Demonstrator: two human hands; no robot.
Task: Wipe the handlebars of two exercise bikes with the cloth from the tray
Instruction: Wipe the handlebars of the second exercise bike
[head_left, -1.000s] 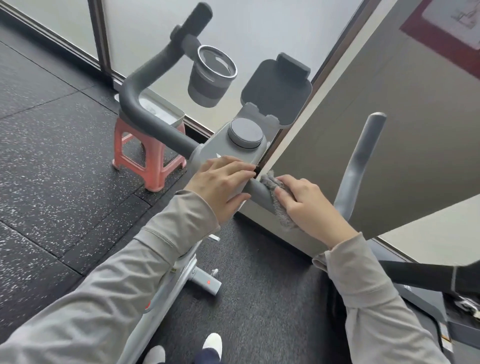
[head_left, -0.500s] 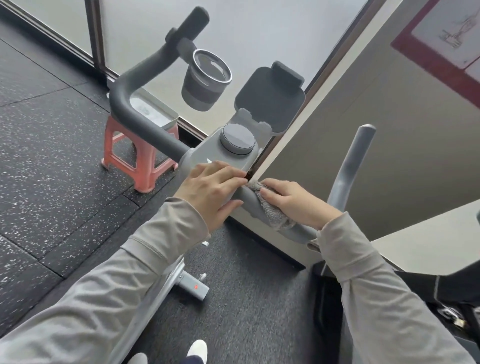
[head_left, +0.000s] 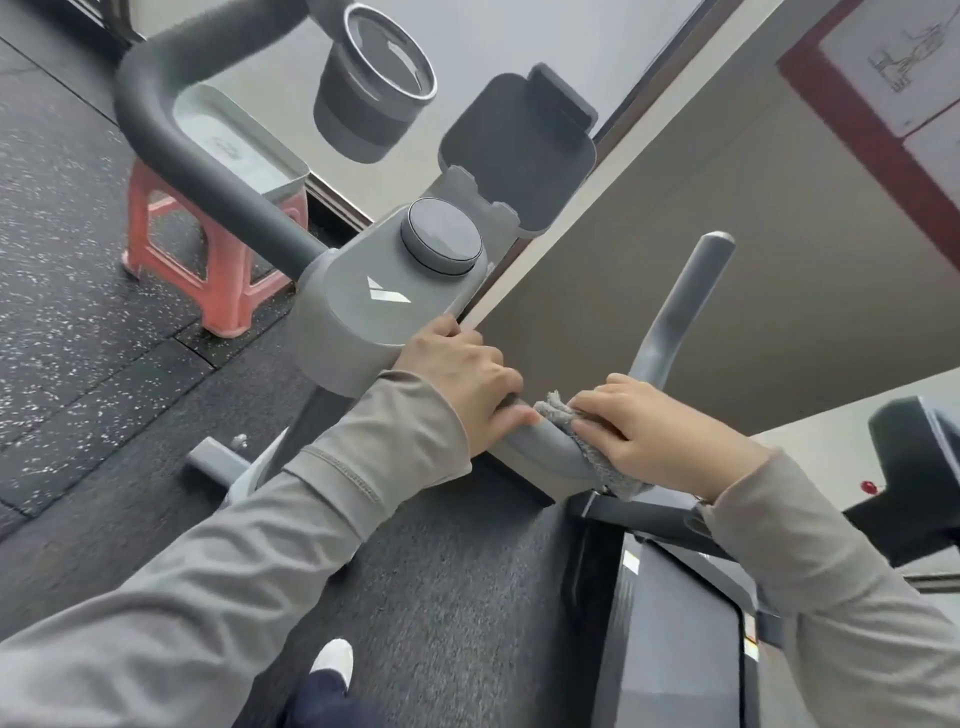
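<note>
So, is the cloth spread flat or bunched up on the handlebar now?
Bunched up. The cloth is crumpled around the handlebar under the right hand, with one end sticking up and another hanging below.

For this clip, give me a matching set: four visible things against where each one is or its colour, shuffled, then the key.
Things:
1. cloth
2. stool
3. cup holder
4. left hand

Descriptions:
A. pink, on the floor
B. under the right hand on the handlebar
C. hangs off the far handlebar arm
D. holds the bar beside the console

Pairs: 1-B, 2-A, 3-C, 4-D
</note>
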